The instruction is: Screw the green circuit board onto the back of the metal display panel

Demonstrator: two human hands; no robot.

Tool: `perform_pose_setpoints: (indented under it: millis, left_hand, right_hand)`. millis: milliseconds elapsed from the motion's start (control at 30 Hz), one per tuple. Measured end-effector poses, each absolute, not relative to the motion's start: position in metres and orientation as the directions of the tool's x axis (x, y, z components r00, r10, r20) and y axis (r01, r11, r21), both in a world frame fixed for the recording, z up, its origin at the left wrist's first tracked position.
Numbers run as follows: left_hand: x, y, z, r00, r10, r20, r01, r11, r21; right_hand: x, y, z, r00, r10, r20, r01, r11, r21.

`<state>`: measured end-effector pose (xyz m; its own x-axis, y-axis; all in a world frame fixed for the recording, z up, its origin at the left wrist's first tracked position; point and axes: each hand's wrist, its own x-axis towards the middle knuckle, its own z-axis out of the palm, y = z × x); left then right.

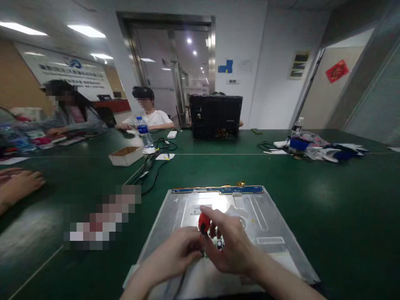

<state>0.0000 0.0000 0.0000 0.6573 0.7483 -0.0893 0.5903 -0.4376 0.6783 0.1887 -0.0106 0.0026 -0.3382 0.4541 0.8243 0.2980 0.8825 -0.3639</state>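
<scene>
My right hand (233, 241) is closed around the red and black handle of a screwdriver (204, 223), which stands roughly upright; its tip is hidden by my fingers. Beside it, my left hand (175, 252) is closed, fingertips curled in at the left side of a small green circuit board (219, 243); what they grip, if anything, is hidden. The board lies mid-way on a flat silver metal panel (268, 223), mostly covered by my hands. Along the panel's far edge runs a narrow blue circuit strip (243, 190). A dark cable (180, 283) passes under my left wrist.
On the green table (343, 208) are an open cardboard box (126, 156), a water bottle (143, 131), black cables (153, 166) and a black box-like device (215, 116). Plastic bags (321, 148) lie at right. Another person's hand (23, 183) rests at left; two people sit beyond.
</scene>
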Motion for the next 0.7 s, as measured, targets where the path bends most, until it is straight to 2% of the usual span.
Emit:
perform_pose_setpoints:
  millis: [200, 433, 700]
  left_hand:
    - [-0.0007, -0.0033, 0.0044, 0.647, 0.76, -0.06, 0.587, -0.446, 0.676]
    - [-0.0016, -0.0008, 0.0008, 0.655, 0.753, -0.063, 0.583, -0.45, 0.676]
    - [-0.0011, -0.0015, 0.0016, 0.667, 0.742, -0.068, 0.569, -0.449, 0.689]
  right_hand:
    - [0.1901, -0.0094, 0.0015, -0.301, 0.497, 0.814, 0.298, 0.86, -0.415]
    - [0.1907, -0.0098, 0.0066, -0.338, 0.475, 0.813, 0.391, 0.856, -0.338]
    - [0.189, -0.0101, 0.004, -0.292, 0.454, 0.842, 0.299, 0.879, -0.37]
